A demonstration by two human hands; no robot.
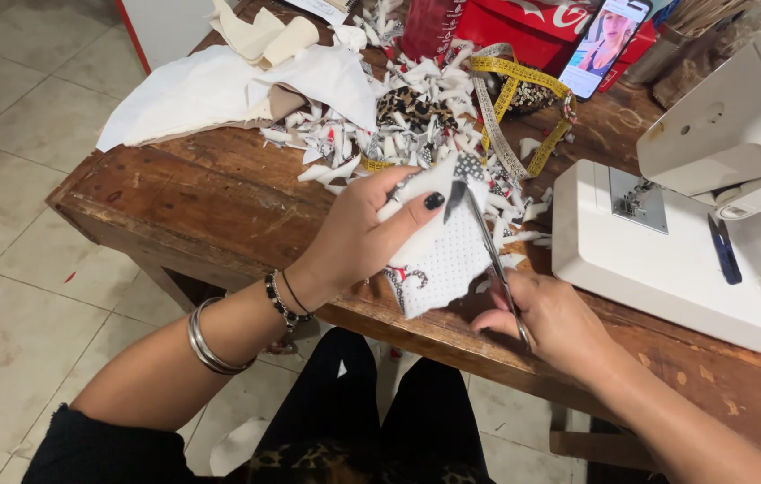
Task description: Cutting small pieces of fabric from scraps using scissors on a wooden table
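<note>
- Head view: the left hand (pixel 358 235) pinches a white dotted fabric piece (pixel 443 255) between thumb and fingers, holding it up just above the near edge of the wooden table (pixel 219 193).
- The right hand (pixel 553 323) is closed round the handles of a pair of scissors (pixel 488 246); the blades point toward 12 o'clock and stand slightly parted at the top edge of the piece, beside the left thumb.
- Done so far, by my reading: plenty. A heap of fabric snippets (pixel 416 116) lies at 12 o'clock from the hands.
- Left to do: the held piece looks mostly whole, so this cut seems barely begun.
- At 10 o'clock, folded white cloth (pixel 210 90) sits uncut.
- At 1 o'clock, a yellow measuring tape (pixel 524 99) and a propped phone (pixel 605 45).
- At 3 o'clock, a white sewing machine (pixel 667 260), idle.
</note>
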